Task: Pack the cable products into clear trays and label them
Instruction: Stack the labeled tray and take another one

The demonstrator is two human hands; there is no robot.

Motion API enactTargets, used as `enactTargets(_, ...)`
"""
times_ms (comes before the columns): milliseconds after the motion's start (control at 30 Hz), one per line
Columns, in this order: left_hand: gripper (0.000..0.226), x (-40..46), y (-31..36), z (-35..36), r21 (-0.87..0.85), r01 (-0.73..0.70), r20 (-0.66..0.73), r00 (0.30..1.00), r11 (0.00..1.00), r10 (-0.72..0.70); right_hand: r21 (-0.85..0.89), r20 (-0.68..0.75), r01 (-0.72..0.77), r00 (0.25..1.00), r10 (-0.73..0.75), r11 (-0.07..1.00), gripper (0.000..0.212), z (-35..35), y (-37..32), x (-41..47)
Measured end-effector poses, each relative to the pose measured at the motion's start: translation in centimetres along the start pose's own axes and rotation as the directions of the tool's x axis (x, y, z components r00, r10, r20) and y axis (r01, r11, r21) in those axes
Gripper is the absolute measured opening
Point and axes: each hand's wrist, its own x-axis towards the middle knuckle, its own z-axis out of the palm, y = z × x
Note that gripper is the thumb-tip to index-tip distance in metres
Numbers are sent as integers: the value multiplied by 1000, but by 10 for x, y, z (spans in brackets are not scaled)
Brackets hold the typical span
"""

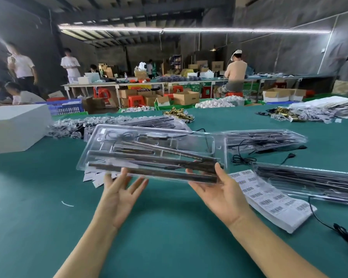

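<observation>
left hand [120, 194]: palm up, fingers spread under clear tray [149, 151] | right hand [219, 192]: fingers gripping tray edge

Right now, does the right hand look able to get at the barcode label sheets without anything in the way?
Probably not at once: the right hand grips the clear tray. The barcode label sheets lie uncovered just beside it on the table, otherwise unobstructed.

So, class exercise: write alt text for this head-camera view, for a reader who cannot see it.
Two bare hands hold a clear tray of dark cable strips above a green table: the right hand grips its near edge, the left hand lies open beneath. Barcode label sheets lie to the right, with more packed trays nearby.
</observation>
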Motion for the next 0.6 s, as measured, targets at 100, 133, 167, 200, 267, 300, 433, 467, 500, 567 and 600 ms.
enactTargets(100, 72, -8, -20, 15, 42, 98, -21, 995, 994, -98, -61, 81, -51, 995, 56, 997, 46, 4, 14, -3)
enactTargets(133, 67, -9, -22, 16, 29, 107, -54, 993, 994, -105, -114, 89, -55, 994, 66, 992, 47, 5, 16, -3)
enactTargets(167, 56, -7, -19, 14, 23, 104, -74, 992, 994, -102, -184, 91, -52, 993, 70, 982, 48, 6, 15, -5)
enactTargets(200, 41, -5, -14, 11, 45, 91, -82, 993, 995, -87, -269, 87, -41, 994, 66, 962, 49, 8, 13, -7)
enactTargets(267, 15, -3, 2, 4, 138, 19, -101, 995, 990, -5, -493, -9, 11, 1000, -17, 870, 49, 15, 6, -10)
enactTargets(300, 16, -1, 9, 0, 192, -29, -107, 993, 981, 50, -634, -93, 56, 985, -149, 771, 49, 15, 4, -9)
enactTargets(433, 11, -2, 30, -9, 302, -118, -46, 989, 946, 138, -983, 13, 137, 710, -704, 120, 42, 5, -10, -6)
enactTargets(467, 18, -2, 32, -9, 278, -90, -55, 992, 956, 109, -981, 66, 174, 702, -709, 81, 37, 6, -13, -6)
enactTargets(500, 26, -4, 33, -8, 255, -48, -69, 995, 966, 68, -973, 111, 218, 727, -677, 75, 32, 6, -16, -6)
enactTargets(567, 30, -7, 32, -7, 292, 34, -76, 997, 956, -12, -966, 181, 252, 831, -526, 64, 32, 9, -16, -8)
enactTargets(600, 31, -10, 29, -6, 347, 62, -65, 997, 936, -42, -966, 206, 252, 879, -430, 53, 36, 12, -13, -10)
